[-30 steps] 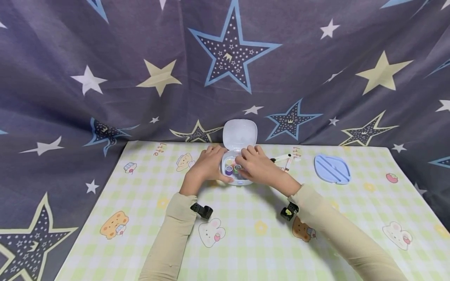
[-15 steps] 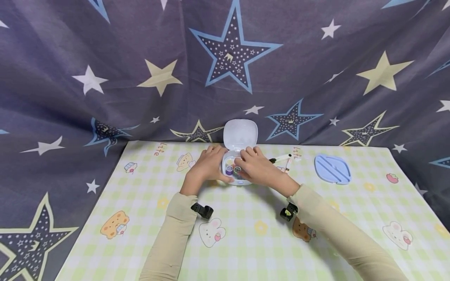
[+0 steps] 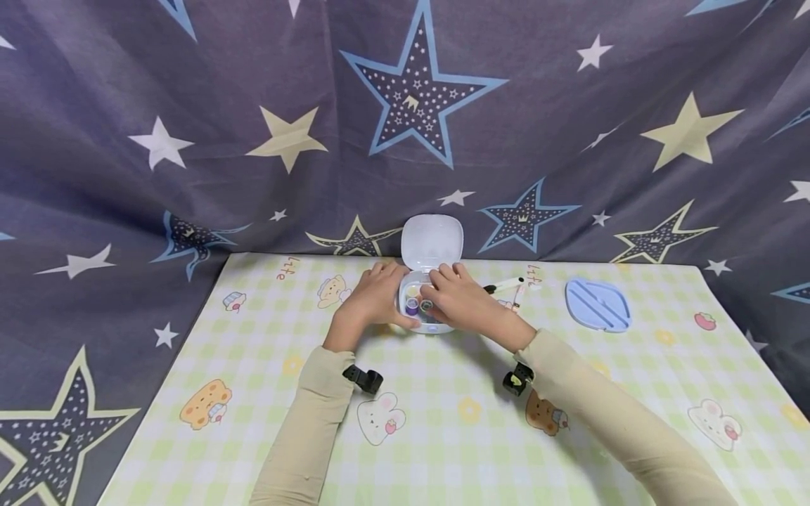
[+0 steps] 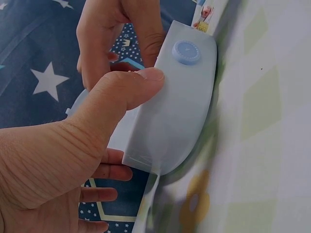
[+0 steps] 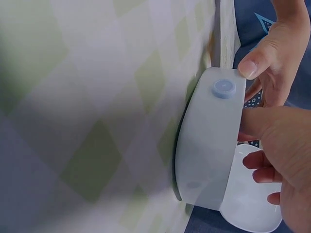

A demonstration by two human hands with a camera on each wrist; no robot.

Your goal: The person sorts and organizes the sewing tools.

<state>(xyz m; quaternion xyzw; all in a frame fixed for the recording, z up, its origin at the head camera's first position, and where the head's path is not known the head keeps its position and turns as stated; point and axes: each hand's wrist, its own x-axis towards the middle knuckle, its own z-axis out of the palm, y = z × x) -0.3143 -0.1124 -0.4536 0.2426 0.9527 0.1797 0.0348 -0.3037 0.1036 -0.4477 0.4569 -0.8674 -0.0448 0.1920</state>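
A small white box [image 3: 432, 328] with a raised lid [image 3: 432, 240] stands near the table's far edge. My left hand [image 3: 375, 299] grips its left side; the thumb lies on the near rim in the left wrist view, above a round blue button [image 4: 186, 52]. Inside the box sit small thread spools, one purple [image 3: 412, 306] and another [image 3: 426, 306] beside my right fingers. My right hand [image 3: 465, 301] reaches over the right rim, its thumb and forefinger dipping inside. The box wall hides those fingertips, so what they pinch or touch cannot be seen.
A light blue flat tray [image 3: 598, 305] with a diagonal slot lies to the right. Between it and the box lie a slim black-and-white tool [image 3: 506, 286] and a small thin item [image 3: 518, 298]. A starry curtain [image 3: 569, 140] hangs behind the checked tablecloth [image 3: 430, 457].
My right hand has shifted slightly left inside the box, and the spool beside it has moved a little toward the near side. My left hand keeps its hold on the box.
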